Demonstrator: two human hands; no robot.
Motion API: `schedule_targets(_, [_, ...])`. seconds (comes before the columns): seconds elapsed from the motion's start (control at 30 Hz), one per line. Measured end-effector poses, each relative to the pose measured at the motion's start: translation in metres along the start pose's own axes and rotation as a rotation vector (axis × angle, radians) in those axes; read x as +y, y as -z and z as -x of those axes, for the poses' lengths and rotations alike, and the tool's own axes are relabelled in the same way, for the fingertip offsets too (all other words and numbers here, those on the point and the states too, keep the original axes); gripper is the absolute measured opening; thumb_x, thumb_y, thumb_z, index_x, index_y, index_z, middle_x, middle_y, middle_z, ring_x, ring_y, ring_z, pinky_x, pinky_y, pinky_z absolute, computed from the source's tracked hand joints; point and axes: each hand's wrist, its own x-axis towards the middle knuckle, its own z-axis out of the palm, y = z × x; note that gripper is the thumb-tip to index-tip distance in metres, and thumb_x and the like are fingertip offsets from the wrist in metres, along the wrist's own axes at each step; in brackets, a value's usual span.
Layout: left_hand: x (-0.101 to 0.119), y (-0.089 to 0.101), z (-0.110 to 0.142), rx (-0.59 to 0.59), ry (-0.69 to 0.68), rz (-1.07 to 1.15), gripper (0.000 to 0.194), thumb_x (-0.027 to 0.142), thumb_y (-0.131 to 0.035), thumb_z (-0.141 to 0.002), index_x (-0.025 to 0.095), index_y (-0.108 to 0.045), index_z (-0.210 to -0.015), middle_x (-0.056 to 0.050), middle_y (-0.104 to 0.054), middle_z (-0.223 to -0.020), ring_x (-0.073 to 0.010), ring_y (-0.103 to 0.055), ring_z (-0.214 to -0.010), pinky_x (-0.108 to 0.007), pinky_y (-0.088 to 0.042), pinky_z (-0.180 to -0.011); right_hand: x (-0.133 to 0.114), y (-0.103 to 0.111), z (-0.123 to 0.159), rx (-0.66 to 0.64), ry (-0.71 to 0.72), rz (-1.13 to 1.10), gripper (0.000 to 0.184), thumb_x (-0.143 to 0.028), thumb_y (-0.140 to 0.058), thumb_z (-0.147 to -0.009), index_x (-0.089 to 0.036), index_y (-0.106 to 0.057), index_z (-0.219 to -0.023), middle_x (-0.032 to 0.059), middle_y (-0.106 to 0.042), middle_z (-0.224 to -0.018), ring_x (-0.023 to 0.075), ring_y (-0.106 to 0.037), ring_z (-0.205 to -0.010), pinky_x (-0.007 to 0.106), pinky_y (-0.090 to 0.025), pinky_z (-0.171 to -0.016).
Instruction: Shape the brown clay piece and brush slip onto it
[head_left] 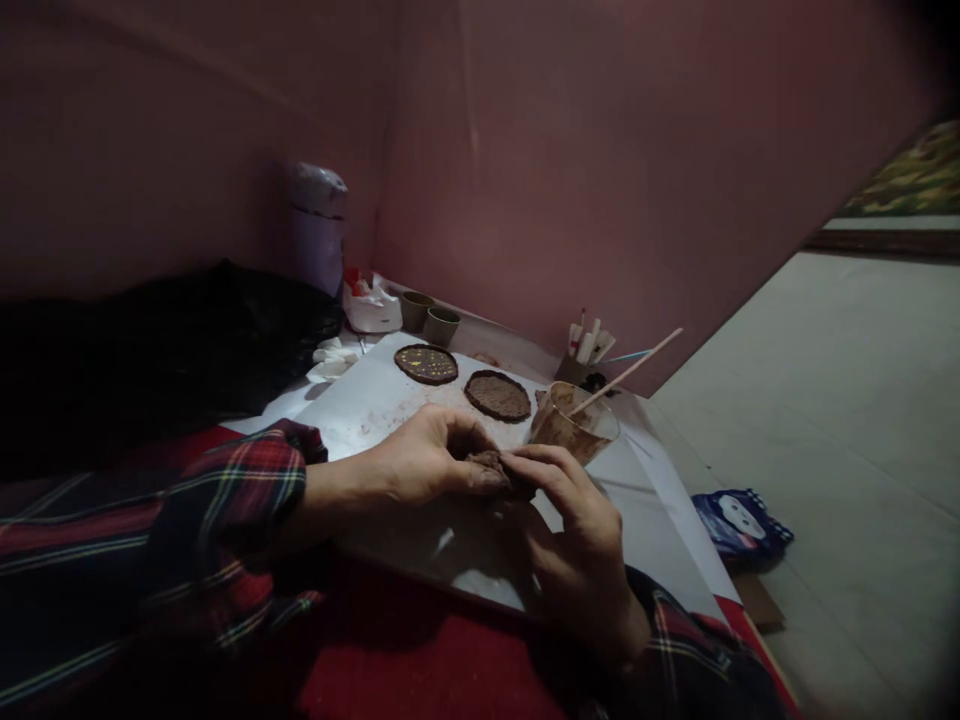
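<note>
A lump of brown, clay-like material (487, 462) is pinched between my two hands above the white sheet. My left hand (431, 455) comes in from the left, its thumb and fingers closed round the lump. From the right, my right hand (574, 530) presses its fingertips against the same piece. Beyond them on the sheet lie a brown disc with a raised rim and yellow specks (426, 364) and a plain brown disc (497, 396). Just past my right hand stands a clear cup smeared brown (571, 420), with a thin stick (626, 372) leaning in it.
Two small pots (441, 325) and a crumpled white packet (373, 305) stand at the back. A purple bottle (318, 225) is behind them. Black plastic (165, 350) covers the left side. A holder with pens (589, 345) stands by the wall. A blue packet (742, 525) lies right.
</note>
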Motion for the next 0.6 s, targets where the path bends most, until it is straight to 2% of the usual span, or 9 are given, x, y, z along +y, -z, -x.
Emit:
schedule_targets(0.1, [0.0004,-0.0007,0.0007,0.024,-0.036,0.021,0.019,0.025,-0.078,-0.067,0.011,-0.069,-0.074,-0.001,-0.067,-0.069,-0.0123,-0.059,-0.064,-0.023,-0.044,-0.062,0.0002,-0.0036,0.0006,0.048,-0.124,-0.117,0.044,-0.007,-0.062,-0.080,-0.027,-0.057,-0.119,0.0037,-0.061,-0.106,0.0152,-0.062,-0.095,0.027,-0.052,-0.083])
schedule_targets(0.2, [0.0036,-0.0021,0.0006,0.034,-0.060,0.079,0.020,0.026,-0.076,-0.071,0.011,-0.069,-0.082,-0.002,-0.067,-0.072,-0.0126,-0.060,-0.067,-0.024,-0.044,-0.065,-0.0002,-0.0063,0.0001,0.097,-0.264,-0.222,0.056,-0.012,-0.065,-0.079,-0.031,-0.049,-0.129,0.0033,-0.062,-0.115,0.0177,-0.063,-0.101,0.033,-0.052,-0.088])
schedule_targets(0.4, [0.0067,-0.0020,-0.0021,0.069,-0.105,0.101,0.025,0.025,-0.073,-0.073,0.009,-0.068,-0.091,-0.004,-0.068,-0.078,-0.0116,-0.059,-0.065,-0.025,-0.045,-0.063,-0.0006,-0.0061,-0.0032,0.118,-0.414,-0.178,0.042,-0.031,-0.063,-0.084,-0.027,-0.052,-0.125,0.0063,-0.065,-0.113,0.0201,-0.066,-0.094,0.037,-0.055,-0.081])
schedule_targets(0.5, [0.0053,-0.0009,-0.0025,0.037,-0.095,0.091,0.027,0.021,-0.074,-0.070,0.009,-0.068,-0.093,-0.005,-0.069,-0.081,-0.0143,-0.061,-0.071,-0.028,-0.047,-0.069,-0.0016,-0.0057,-0.0048,0.130,-0.468,-0.194,0.037,-0.039,-0.060,-0.086,-0.026,-0.054,-0.120,0.0058,-0.067,-0.106,0.0195,-0.066,-0.091,0.037,-0.054,-0.080])
schedule_targets(0.6, [0.0049,-0.0003,-0.0020,0.024,-0.088,0.043,0.030,0.018,-0.075,-0.068,0.010,-0.067,-0.095,-0.006,-0.070,-0.087,-0.0174,-0.063,-0.081,-0.031,-0.048,-0.077,-0.0036,-0.0061,-0.0071,0.123,-0.507,-0.211,0.032,-0.040,-0.062,-0.085,-0.026,-0.057,-0.113,0.0031,-0.068,-0.098,0.0177,-0.066,-0.087,0.034,-0.054,-0.077])
